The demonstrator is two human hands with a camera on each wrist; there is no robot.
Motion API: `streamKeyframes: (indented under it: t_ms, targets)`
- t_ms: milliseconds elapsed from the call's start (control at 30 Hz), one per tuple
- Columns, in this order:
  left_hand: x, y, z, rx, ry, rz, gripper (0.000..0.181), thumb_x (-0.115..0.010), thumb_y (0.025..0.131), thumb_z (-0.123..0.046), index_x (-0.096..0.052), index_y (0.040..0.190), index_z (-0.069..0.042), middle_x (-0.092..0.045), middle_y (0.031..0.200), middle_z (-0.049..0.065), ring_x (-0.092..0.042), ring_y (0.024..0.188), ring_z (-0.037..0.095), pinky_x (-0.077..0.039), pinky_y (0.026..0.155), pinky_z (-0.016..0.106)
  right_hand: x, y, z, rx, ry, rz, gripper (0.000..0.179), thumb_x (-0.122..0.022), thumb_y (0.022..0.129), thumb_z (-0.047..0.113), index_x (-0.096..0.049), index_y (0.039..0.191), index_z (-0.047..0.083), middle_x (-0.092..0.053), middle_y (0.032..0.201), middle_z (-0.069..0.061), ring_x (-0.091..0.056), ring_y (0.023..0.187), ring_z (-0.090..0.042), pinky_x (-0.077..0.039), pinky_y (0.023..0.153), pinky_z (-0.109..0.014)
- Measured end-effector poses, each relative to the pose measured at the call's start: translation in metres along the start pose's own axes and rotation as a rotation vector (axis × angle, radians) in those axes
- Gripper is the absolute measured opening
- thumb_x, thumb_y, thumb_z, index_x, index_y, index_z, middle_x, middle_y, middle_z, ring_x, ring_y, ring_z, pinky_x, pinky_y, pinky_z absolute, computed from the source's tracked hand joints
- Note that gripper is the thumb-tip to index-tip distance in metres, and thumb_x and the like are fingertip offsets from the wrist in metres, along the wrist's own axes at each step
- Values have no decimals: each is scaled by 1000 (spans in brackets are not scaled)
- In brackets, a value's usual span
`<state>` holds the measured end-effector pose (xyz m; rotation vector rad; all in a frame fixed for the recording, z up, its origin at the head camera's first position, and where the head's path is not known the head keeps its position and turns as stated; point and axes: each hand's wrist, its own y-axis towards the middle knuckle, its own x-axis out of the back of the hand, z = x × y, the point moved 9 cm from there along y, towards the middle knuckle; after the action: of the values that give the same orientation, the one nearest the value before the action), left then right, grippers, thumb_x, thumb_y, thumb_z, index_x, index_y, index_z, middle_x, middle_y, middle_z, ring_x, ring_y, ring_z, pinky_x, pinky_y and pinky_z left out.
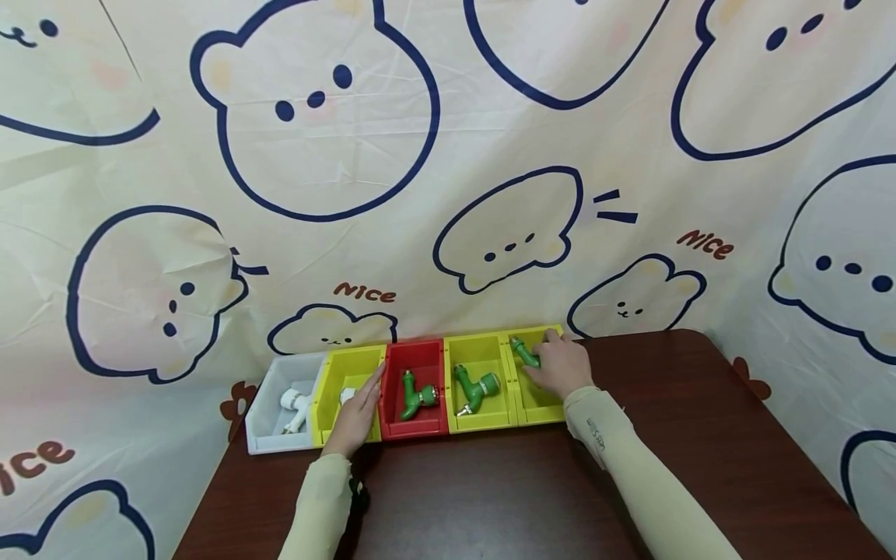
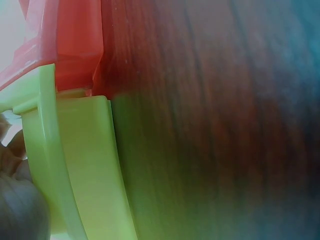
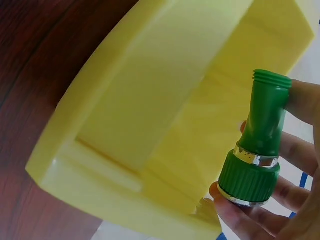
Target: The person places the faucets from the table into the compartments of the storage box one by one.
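Observation:
My right hand point(image 1: 564, 365) grips a green plastic faucet point(image 3: 265, 120) over the far-right yellow bin point(image 1: 540, 416). In the right wrist view the faucet's threaded end points up and its ribbed collar lies against my fingers. My left hand point(image 1: 355, 418) rests with straight fingers along the side between the other yellow bin point(image 1: 325, 424) and the red bin point(image 1: 416, 430). Part of a white fitting point(image 1: 346, 395) shows beside that hand, the rest hidden. Green faucets lie in the red bin point(image 2: 80, 45) and in the middle yellow bin point(image 1: 483, 424).
The bins stand in one joined row at the back of the dark wooden table point(image 1: 490, 498), against a printed cloth point(image 1: 504, 140). At the left end a white bin point(image 1: 280, 445) contains a white faucet point(image 1: 299, 404).

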<state>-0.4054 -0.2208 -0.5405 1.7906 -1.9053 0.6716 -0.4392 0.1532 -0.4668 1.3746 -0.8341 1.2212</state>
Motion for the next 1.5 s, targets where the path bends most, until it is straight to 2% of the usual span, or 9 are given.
streamKeyframes:
  t_ms: [300, 567, 733, 867, 1033, 1300, 1500]
  targets:
    - [0, 0, 0, 0, 0, -1, 54, -29, 111, -54, -26, 163, -43, -33, 169, 8, -31, 155, 39, -25, 125, 63, -8, -1, 2, -8, -37, -13, 44, -76, 89, 53, -81, 106, 13, -68, 109, -14, -65, 87, -31, -57, 60, -42]
    - [-1, 0, -2, 2, -1, -3, 53, -29, 112, -53, -26, 163, -42, -33, 169, 9, -31, 155, 40, -26, 124, 63, -14, 0, 4, -1, -65, -3, 39, -75, 90, 53, -77, 90, 14, -63, 93, -8, -52, 63, -19, -47, 51, -35]
    - [0, 0, -2, -3, 3, -3, 53, -29, 112, -53, -25, 164, -43, -33, 169, 9, -31, 155, 40, -25, 124, 63, -17, 1, 5, -5, -76, 11, 39, -76, 90, 53, -75, 84, 15, -62, 90, -8, -53, 66, -20, -47, 51, -34]
    - [0, 0, -1, -1, 7, -3, 53, -29, 112, -52, -25, 164, -43, -33, 169, 10, -31, 155, 40, -26, 124, 63, -21, 1, 7, -13, -89, 30, 38, -76, 90, 51, -76, 85, 13, -62, 91, -9, -55, 69, -23, -50, 52, -36]
    - [0, 0, -1, 5, 1, 0, 53, -29, 112, -52, -25, 164, -42, -33, 169, 9, -30, 155, 40, -25, 125, 63, -28, 1, 8, -13, -101, 80, 38, -75, 91, 49, -75, 86, 12, -62, 93, -10, -54, 68, -22, -50, 52, -36]
    - [0, -1, 0, 9, 2, -2, 53, -28, 112, -52, -25, 164, -43, -33, 169, 10, -30, 155, 40, -25, 124, 64, -34, -1, 10, 8, -101, 68, 37, -76, 91, 48, -70, 75, 15, -63, 91, -9, -53, 65, -21, -50, 51, -35]
    - [-1, 0, 0, 12, 1, -2, 53, -28, 111, -54, -25, 164, -43, -33, 169, 10, -30, 155, 41, -26, 124, 64, -39, -3, 8, -19, -73, 115, 37, -75, 92, 47, -71, 76, 14, -65, 96, -10, -54, 63, -18, -51, 53, -36]
